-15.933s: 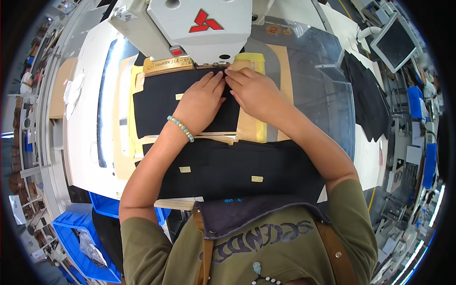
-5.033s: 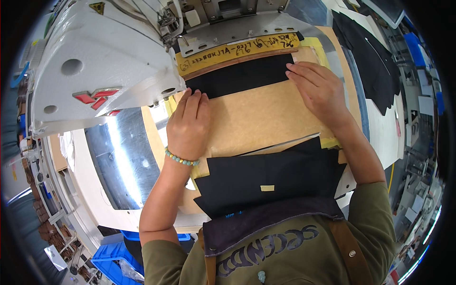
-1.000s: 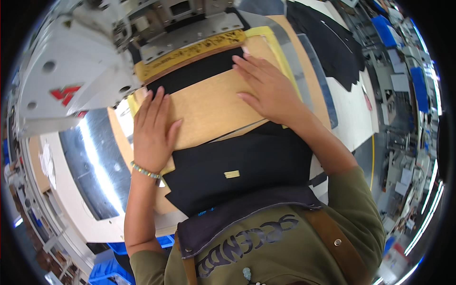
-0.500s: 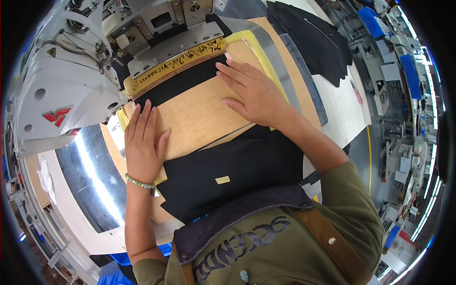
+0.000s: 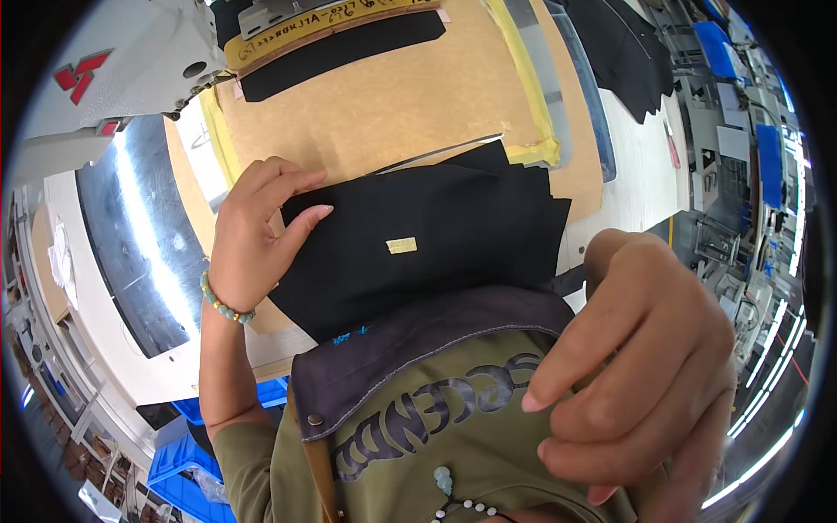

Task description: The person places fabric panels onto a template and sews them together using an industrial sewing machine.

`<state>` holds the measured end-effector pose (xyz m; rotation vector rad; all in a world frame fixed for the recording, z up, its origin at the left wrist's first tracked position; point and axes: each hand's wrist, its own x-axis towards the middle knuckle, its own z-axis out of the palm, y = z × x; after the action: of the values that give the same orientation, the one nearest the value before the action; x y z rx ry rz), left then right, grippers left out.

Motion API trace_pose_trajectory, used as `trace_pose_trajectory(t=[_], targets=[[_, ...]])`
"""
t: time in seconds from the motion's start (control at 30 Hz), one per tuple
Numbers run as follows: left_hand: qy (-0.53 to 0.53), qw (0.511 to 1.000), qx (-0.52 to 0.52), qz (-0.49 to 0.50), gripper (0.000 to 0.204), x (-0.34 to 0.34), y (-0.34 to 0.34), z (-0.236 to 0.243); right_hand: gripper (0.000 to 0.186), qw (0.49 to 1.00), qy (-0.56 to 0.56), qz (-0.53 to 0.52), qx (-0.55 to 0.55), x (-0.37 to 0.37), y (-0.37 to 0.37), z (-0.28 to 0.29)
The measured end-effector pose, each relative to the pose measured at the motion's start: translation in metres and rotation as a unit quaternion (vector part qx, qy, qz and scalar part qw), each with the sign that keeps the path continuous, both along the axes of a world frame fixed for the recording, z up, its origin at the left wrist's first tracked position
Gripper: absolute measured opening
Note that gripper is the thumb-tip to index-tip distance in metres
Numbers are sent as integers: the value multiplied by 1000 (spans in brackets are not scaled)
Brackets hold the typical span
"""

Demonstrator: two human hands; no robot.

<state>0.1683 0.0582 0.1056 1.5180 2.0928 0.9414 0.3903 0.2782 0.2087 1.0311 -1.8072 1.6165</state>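
Below the brown template board (image 5: 392,96), black fabric stack (image 5: 418,248), long axis left-right; left hand (image 5: 257,231) grip pinching its left edge; right hand (image 5: 636,383) raised nearer, fingers loosely curled, empty.

Around the white sewing machine

A white sewing machine (image 5: 131,61) with a red mark fills the upper left. Just right of it lies a tan template board (image 5: 392,96) edged in yellow tape; far right of it, dark cloth (image 5: 632,52); below it, blue bins (image 5: 187,453).

Right hand (image 5: 641,366) — blurred, close — hides the black fabric's (image 5: 418,253) right corner.
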Motion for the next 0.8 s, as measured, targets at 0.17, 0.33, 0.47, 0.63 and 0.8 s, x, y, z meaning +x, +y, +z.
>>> trace_pose_trajectory(t=[0.17,0.33,0.47,0.63,0.8], targets=[[-24,1000,-10,4,32,6,-4,-11,21,997,-30,70,-25,-2,-12,0],[-15,1000,-2,-13,25,11,-9,7,17,976,-148,-97,129,-9,-11,-2],[-38,997,62,-39,17,24,-12,32,18,881,-242,-344,217,-25,-17,-54],[-99,985,117,-79,12,14,-24,58,14,887,-407,-159,149,-20,-16,-24],[-165,962,185,-115,13,-11,-22,58,13,889,-338,-260,167,-37,-6,-6]])
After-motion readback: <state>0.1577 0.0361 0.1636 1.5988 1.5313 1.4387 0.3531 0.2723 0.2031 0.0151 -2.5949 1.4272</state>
